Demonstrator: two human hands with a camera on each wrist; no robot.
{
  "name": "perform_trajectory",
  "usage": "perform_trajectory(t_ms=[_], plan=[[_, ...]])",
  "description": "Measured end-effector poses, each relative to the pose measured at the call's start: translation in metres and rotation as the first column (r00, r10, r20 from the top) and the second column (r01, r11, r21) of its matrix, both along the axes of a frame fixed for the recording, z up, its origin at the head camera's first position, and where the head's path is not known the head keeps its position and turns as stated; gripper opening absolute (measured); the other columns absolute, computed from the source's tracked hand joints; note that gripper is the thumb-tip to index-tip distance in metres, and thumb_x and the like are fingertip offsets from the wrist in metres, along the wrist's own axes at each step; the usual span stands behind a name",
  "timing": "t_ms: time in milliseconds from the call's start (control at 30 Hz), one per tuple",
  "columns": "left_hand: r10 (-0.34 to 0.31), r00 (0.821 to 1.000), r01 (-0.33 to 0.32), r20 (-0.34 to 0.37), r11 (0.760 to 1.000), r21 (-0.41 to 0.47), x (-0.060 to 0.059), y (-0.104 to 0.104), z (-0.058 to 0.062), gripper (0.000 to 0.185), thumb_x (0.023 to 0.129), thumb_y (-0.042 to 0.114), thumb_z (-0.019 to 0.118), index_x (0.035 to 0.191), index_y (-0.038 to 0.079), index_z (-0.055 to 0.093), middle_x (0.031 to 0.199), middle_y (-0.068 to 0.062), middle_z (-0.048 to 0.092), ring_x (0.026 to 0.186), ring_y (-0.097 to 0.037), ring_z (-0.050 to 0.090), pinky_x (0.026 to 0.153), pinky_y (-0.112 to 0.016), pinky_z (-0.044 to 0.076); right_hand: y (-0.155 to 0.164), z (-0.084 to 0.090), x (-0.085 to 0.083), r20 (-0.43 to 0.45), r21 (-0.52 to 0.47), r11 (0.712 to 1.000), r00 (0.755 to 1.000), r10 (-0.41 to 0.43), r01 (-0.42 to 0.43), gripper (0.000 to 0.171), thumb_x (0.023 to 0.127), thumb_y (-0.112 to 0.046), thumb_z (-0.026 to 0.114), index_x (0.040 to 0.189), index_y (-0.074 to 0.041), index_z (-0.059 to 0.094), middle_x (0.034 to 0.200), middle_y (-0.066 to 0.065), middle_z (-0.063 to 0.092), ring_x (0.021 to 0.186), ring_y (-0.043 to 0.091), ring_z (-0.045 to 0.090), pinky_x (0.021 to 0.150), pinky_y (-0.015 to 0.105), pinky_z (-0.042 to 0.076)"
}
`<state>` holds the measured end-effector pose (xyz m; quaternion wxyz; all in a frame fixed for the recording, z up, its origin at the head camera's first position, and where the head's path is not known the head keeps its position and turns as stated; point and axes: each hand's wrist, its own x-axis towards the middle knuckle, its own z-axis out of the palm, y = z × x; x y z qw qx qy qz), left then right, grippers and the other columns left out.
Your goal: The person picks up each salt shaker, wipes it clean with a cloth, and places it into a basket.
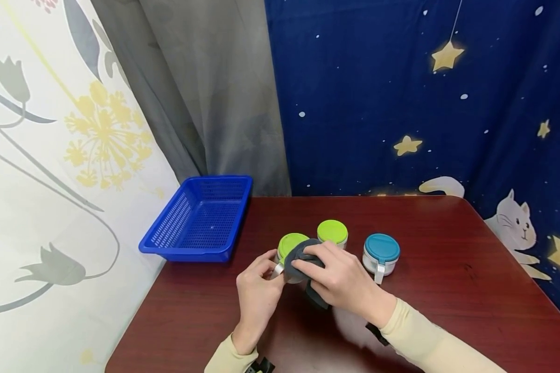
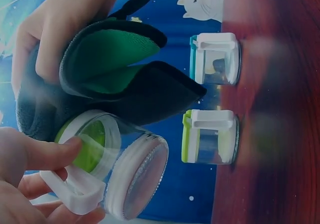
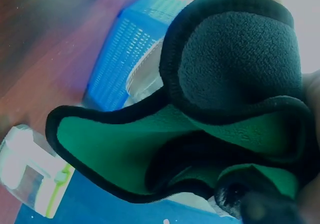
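My left hand (image 1: 267, 268) grips a small glass jar with a lime-green lid (image 1: 290, 245) and a white handle, lifted and tilted off the table; in the left wrist view its fingers (image 2: 35, 156) curl round the jar (image 2: 125, 169). My right hand (image 1: 310, 265) holds a folded cloth (image 1: 303, 259), dark outside and green inside, pressed against that jar's side. The cloth (image 2: 120, 79) covers part of the jar and fills the right wrist view (image 3: 225, 89). Behind stand a second green-lidded jar (image 1: 332, 232) and a teal-lidded jar (image 1: 381, 252).
A blue perforated plastic basket (image 1: 200, 220) sits at the table's back left corner, overhanging the edge. The dark red table (image 1: 448, 290) is bordered by curtains at the back and sides. The two standing jars (image 2: 212, 136) (image 2: 215, 59) lie just beyond my hands.
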<state>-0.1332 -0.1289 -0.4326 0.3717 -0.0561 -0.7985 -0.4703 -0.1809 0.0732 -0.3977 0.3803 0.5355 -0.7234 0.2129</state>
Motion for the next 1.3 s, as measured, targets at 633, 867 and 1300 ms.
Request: perform_trajectory(t_ms=[633, 867, 1300], plan=[[-0.039, 0.999, 0.039, -0.018, 0.999, 0.007, 0.01, 0.0, -0.002, 0.027, 0.064, 0.01, 0.096, 0.07, 0.016, 0.07, 0.112, 0.001, 0.074, 0.093, -0.025, 0.073, 0.061, -0.021, 0.056, 0.023, 0.003, -0.025, 0.073, 0.139, 0.946, 0.95, -0.304, 0.292, 0.04, 0.079, -0.014, 0.085, 0.116, -0.022, 0.075, 0.113, 0.009, 0.061, 0.101, 0.025, 0.058, 0.075, 0.04, 0.058], [-0.047, 0.999, 0.047, -0.023, 0.999, 0.02, 0.009, -0.001, -0.002, 0.026, 0.063, 0.009, 0.095, 0.07, 0.016, 0.071, 0.111, 0.002, 0.074, 0.092, -0.023, 0.073, 0.062, -0.023, 0.057, 0.027, 0.0, -0.03, 0.072, 0.145, 0.946, 0.95, -0.304, 0.291, 0.039, 0.082, -0.014, 0.082, 0.119, -0.022, 0.073, 0.115, 0.009, 0.06, 0.096, 0.025, 0.055, 0.07, 0.037, 0.057], [-0.034, 0.997, 0.027, -0.072, 0.995, -0.091, 0.007, 0.005, -0.003, 0.026, 0.064, 0.005, 0.093, 0.069, 0.012, 0.069, 0.11, -0.006, 0.074, 0.092, -0.024, 0.073, 0.067, -0.025, 0.058, 0.008, 0.002, -0.01, -0.031, 0.037, 0.988, 0.989, -0.147, 0.148, 0.032, 0.078, -0.01, 0.079, 0.108, -0.02, 0.076, 0.109, 0.01, 0.066, 0.091, 0.027, 0.062, 0.074, 0.041, 0.058]])
